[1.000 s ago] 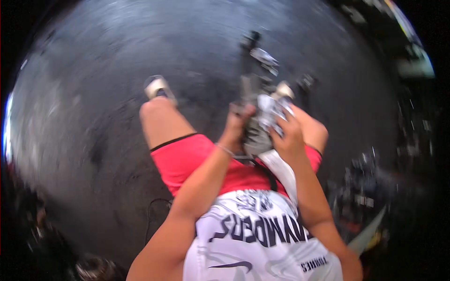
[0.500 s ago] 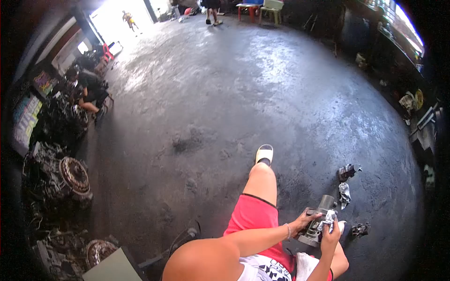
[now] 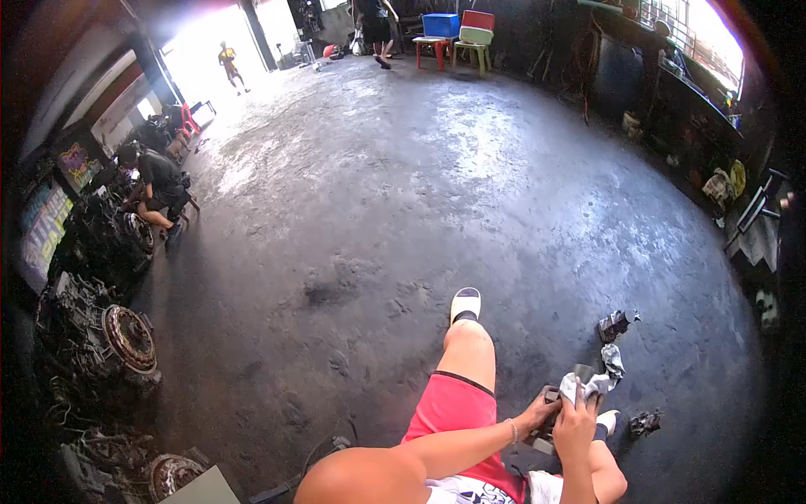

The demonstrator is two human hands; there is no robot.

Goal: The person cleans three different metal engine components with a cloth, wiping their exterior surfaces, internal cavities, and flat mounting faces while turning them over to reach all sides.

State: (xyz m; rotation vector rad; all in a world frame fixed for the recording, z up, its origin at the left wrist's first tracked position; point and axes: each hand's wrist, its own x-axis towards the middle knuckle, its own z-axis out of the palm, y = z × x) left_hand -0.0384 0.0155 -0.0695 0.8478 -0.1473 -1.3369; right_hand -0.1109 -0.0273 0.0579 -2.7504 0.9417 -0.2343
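My left hand, with a bracelet at its wrist, grips a grey metal machine part above my lap. The part has a cylindrical end, now mostly covered. My right hand is closed on a crumpled white rag, which is pressed around the upper end of the part. Much of the part is hidden behind my hands. On the floor just beyond lie a dark metal part, a second crumpled rag and another small dark part.
Greasy engine assemblies with a round plate line the left side. A co-worker sits bent over there. Other people stand near the bright doorway. Chairs stand at the back; a drum is at the right wall.
My right hand has brought the rag up over the cylindrical end of the part. The part now appears more tilted and covered. My view has risen slightly, showing more of the back.
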